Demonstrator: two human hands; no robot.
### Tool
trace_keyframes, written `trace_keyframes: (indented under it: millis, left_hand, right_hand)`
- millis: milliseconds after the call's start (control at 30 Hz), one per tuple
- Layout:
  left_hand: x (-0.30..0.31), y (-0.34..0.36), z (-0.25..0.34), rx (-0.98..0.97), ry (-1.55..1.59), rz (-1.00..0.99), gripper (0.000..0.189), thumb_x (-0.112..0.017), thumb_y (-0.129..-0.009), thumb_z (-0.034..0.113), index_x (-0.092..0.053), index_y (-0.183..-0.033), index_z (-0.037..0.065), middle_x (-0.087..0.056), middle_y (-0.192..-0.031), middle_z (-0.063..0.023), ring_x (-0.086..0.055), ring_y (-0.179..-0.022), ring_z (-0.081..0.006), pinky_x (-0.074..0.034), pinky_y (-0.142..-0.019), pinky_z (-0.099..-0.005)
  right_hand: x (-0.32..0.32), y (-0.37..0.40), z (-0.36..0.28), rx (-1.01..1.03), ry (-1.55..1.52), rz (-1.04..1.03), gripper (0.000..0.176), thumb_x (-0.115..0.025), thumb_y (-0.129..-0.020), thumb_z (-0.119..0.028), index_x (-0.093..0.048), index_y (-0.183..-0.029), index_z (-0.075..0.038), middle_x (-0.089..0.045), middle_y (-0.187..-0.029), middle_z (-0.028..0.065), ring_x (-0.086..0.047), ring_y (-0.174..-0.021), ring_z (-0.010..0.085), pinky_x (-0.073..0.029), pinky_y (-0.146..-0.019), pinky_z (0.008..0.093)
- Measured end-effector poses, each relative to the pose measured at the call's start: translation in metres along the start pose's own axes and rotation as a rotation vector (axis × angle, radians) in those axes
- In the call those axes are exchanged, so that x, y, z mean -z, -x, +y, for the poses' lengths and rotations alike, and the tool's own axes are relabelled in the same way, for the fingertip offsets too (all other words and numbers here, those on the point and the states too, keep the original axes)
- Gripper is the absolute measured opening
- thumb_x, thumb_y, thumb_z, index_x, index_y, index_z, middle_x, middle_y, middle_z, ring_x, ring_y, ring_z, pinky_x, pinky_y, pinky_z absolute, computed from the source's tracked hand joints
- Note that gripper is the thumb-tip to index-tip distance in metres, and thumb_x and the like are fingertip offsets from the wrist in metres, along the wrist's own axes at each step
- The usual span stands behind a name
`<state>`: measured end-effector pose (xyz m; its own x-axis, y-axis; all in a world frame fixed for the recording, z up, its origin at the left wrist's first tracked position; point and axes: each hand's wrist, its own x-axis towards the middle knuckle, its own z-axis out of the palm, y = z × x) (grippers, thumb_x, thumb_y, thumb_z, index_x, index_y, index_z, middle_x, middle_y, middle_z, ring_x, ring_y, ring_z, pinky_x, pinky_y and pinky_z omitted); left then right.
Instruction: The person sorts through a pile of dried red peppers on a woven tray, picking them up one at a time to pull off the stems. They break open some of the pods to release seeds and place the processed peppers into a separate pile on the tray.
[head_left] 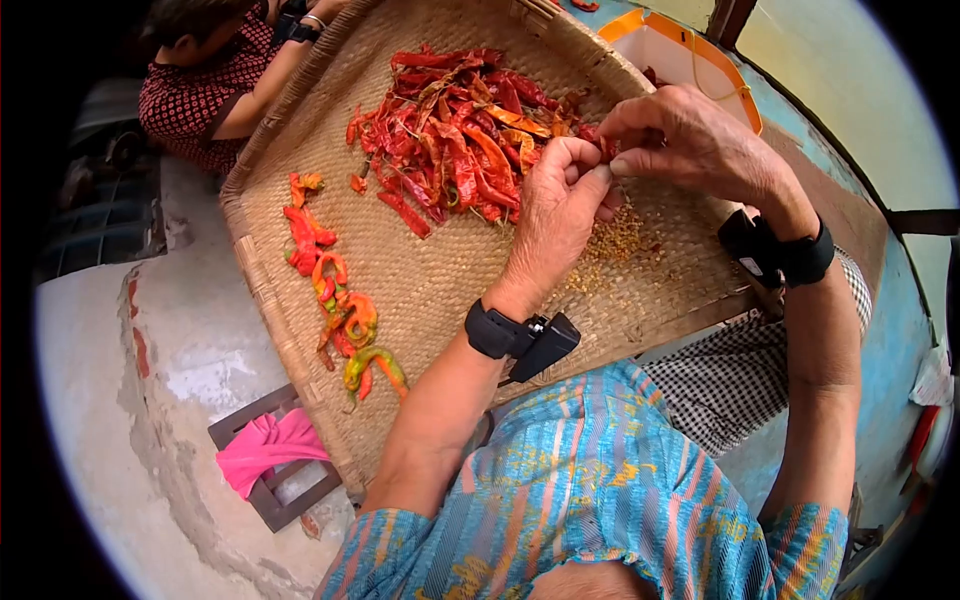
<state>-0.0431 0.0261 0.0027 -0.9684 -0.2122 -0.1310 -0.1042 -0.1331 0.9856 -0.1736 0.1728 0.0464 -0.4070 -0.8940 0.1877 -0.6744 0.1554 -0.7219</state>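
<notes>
Over the right part of a woven tray (440, 290), my two hands meet with fingers pinched. My left hand (562, 205) is closed, its thumb and fingertips at a small red piece of dried chili (607, 148). From the other side, my right hand (690, 145) closes on the same piece, which the fingers mostly hide. Just beyond my left hand lies a heap of dried red chilies (450, 140), with a few orange ones among them. Loose yellow seeds (615, 240) are scattered on the weave below my hands.
Along the tray's left side runs a row of curled red, orange and green chilies (335, 290). An orange-rimmed white container (680, 50) stands beyond the tray at the upper right. Another person (205, 90) sits at the upper left. A pink cloth (270, 450) hangs over a dark stool (285, 500).
</notes>
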Motion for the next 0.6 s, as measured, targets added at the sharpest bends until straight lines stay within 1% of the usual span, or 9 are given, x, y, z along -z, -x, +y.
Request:
trace_keyframes:
  millis: [100,267,333,367,400,467,500,567,600]
  left_hand:
    - [-0.001,0.002,0.000,-0.063,-0.061,0.010,0.017,-0.058,-0.100,0.020,-0.054,-0.107,0.004,-0.064,-0.090,-0.0037,-0.064,-0.079,-0.0100,-0.054,-0.071,-0.0242]
    - [0.008,0.007,-0.004,-0.045,0.045,0.015,0.019,-0.059,-0.099,0.017,-0.056,-0.113,0.003,-0.065,-0.095,-0.0041,-0.065,-0.084,-0.0097,-0.054,-0.072,-0.0237]
    - [0.019,0.013,0.000,-0.188,-0.261,0.118,0.019,-0.063,-0.096,0.015,-0.060,-0.109,0.002,-0.064,-0.094,-0.0025,-0.061,-0.077,-0.0077,-0.051,-0.066,-0.0238]
    - [0.028,0.018,0.004,-0.224,-0.317,0.181,0.017,-0.064,-0.095,0.014,-0.064,-0.108,0.003,-0.063,-0.093,-0.0012,-0.058,-0.076,-0.0070,-0.049,-0.066,-0.0235]
    - [0.044,0.017,0.002,-0.309,-0.416,0.247,0.016,-0.064,-0.094,0.014,-0.064,-0.107,0.004,-0.062,-0.092,-0.0014,-0.058,-0.076,-0.0070,-0.049,-0.065,-0.0230]
    - [0.080,0.019,0.006,-0.328,-0.523,0.413,0.014,-0.062,-0.094,0.012,-0.064,-0.105,0.004,-0.059,-0.090,-0.0017,-0.057,-0.074,-0.0085,-0.049,-0.063,-0.0247]
    - [0.101,0.022,0.008,-0.265,-0.621,0.474,0.016,-0.062,-0.093,0.013,-0.063,-0.107,0.004,-0.058,-0.099,-0.0054,-0.056,-0.079,-0.0112,-0.050,-0.066,-0.0265]
    - [0.142,0.031,0.002,-0.203,-0.874,0.563,0.026,-0.063,-0.093,0.021,-0.061,-0.113,0.004,-0.055,-0.109,-0.0104,-0.056,-0.085,-0.0184,-0.050,-0.075,-0.0333]
    - [0.157,0.034,-0.005,-0.204,-0.874,0.561,0.026,-0.063,-0.093,0.021,-0.061,-0.113,0.004,-0.055,-0.109,-0.0104,-0.056,-0.085,-0.0184,-0.050,-0.075,-0.0333]
  right_hand:
    - [-0.009,-0.004,-0.008,-0.041,-0.014,-0.011,0.019,-0.072,-0.083,-0.015,-0.070,-0.095,0.000,-0.070,-0.078,0.0131,-0.067,-0.070,0.0247,-0.053,-0.066,0.0352]
    - [-0.010,-0.006,-0.012,-0.066,-0.009,0.059,0.019,-0.072,-0.085,-0.017,-0.068,-0.088,0.002,-0.069,-0.077,0.0131,-0.066,-0.069,0.0232,-0.053,-0.065,0.0348]
    - [-0.003,-0.005,-0.005,-0.019,-0.021,0.199,0.018,-0.071,-0.087,-0.017,-0.068,-0.092,0.001,-0.069,-0.077,0.0114,-0.066,-0.070,0.0213,-0.053,-0.065,0.0342]
    - [0.006,-0.003,-0.005,-0.018,0.099,0.276,0.018,-0.069,-0.089,-0.017,-0.068,-0.096,-0.001,-0.069,-0.078,0.0098,-0.067,-0.072,0.0194,-0.054,-0.066,0.0341]
    - [0.012,-0.003,0.007,0.033,0.079,0.353,0.016,-0.067,-0.090,-0.015,-0.068,-0.100,-0.003,-0.069,-0.080,0.0121,-0.068,-0.072,0.0240,-0.053,-0.066,0.0362]
    - [0.027,0.002,0.056,0.016,-0.005,0.480,0.021,-0.066,-0.095,-0.019,-0.064,-0.109,-0.003,-0.064,-0.081,0.0052,-0.056,-0.072,0.0096,-0.048,-0.064,0.0270]
    - [0.031,0.003,0.044,0.015,-0.006,0.482,0.021,-0.066,-0.095,-0.019,-0.064,-0.109,-0.003,-0.064,-0.081,0.0052,-0.056,-0.072,0.0096,-0.048,-0.064,0.0270]
    - [0.042,0.006,0.008,-0.229,0.491,0.595,0.011,-0.063,-0.089,-0.008,-0.064,-0.091,0.003,-0.060,-0.077,0.0138,-0.056,-0.062,0.0227,-0.045,-0.056,0.0339]
    - [0.042,0.006,0.016,-0.230,0.492,0.596,0.011,-0.063,-0.089,-0.008,-0.064,-0.091,0.003,-0.060,-0.077,0.0138,-0.056,-0.062,0.0227,-0.045,-0.056,0.0339]
